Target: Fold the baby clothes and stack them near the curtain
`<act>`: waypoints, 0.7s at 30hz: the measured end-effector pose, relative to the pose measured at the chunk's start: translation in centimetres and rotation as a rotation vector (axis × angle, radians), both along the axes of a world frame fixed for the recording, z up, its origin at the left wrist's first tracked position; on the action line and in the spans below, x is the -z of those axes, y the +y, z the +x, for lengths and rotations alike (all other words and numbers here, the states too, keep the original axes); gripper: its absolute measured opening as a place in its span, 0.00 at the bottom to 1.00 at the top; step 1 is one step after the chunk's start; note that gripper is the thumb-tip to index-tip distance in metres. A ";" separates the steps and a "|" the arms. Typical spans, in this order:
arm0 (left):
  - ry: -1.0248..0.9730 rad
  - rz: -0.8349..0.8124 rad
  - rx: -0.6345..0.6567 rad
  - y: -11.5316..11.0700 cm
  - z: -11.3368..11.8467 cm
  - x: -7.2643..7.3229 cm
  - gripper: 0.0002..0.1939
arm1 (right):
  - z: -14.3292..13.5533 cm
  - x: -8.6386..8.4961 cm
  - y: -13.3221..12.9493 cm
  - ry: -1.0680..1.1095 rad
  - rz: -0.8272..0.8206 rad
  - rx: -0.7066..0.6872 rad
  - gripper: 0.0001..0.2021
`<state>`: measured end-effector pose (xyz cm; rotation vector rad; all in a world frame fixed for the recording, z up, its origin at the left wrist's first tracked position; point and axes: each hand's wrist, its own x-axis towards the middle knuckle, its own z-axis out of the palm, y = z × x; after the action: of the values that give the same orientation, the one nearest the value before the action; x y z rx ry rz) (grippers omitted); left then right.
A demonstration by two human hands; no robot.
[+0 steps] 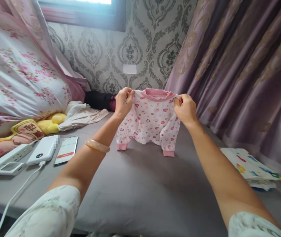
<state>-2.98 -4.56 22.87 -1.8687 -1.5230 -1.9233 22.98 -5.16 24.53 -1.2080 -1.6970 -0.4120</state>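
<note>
A small long-sleeved shirt [150,120] hangs upright between my hands above the grey sheet. It is white with pink and red hearts and flowers, and its neckband and cuffs are pink. My left hand [124,102] pinches the shoulder on the left side, and a pale bangle circles that forearm. At the opposite shoulder, my right hand [186,108] grips the cloth between thumb and fingers. Both sleeves dangle, their cuffs near the sheet. Whether the cuffs touch it, I cannot tell.
On the left lie a power strip [9,161], a white power bank [43,149] with a cable, a phone [66,150] and a yellow plush [51,123]. Behind them is a crumpled pale cloth [83,115]. Folded colourful-print fabric [250,166] rests at right, beside purple curtains [239,65].
</note>
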 end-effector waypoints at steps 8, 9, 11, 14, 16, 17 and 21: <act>0.223 0.336 -0.062 -7.1 -2.0 -1.4 0.07 | 0.7 -2.1 -6.9 -0.075 0.113 -0.122 0.13; 0.273 0.369 -0.074 -8.4 -2.4 -2.1 0.07 | 0.9 -2.7 -7.9 -0.077 0.117 -0.130 0.12; 0.365 0.421 -0.098 -10.5 -3.0 -3.8 0.08 | 1.5 -4.3 -9.7 -0.061 0.108 -0.145 0.11; 0.462 0.439 -0.085 -12.0 -4.0 -6.5 0.09 | 2.2 -6.5 -10.9 -0.008 -0.012 -0.197 0.11; 0.478 0.338 -0.025 -11.3 -4.8 -7.6 0.09 | 2.6 -7.4 -10.4 0.034 -0.154 -0.271 0.11; 0.468 0.257 0.021 -10.5 -5.2 -7.7 0.10 | 2.6 -7.4 -9.8 0.060 -0.247 -0.319 0.12; 0.531 -0.164 0.245 -5.1 -6.7 -4.2 0.17 | 2.6 -4.1 -5.8 0.084 -0.652 -0.399 0.16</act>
<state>-9.68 -9.69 27.10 -2.4717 -1.3570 -1.2319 25.60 -10.94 28.62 -1.2576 -2.0085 0.4656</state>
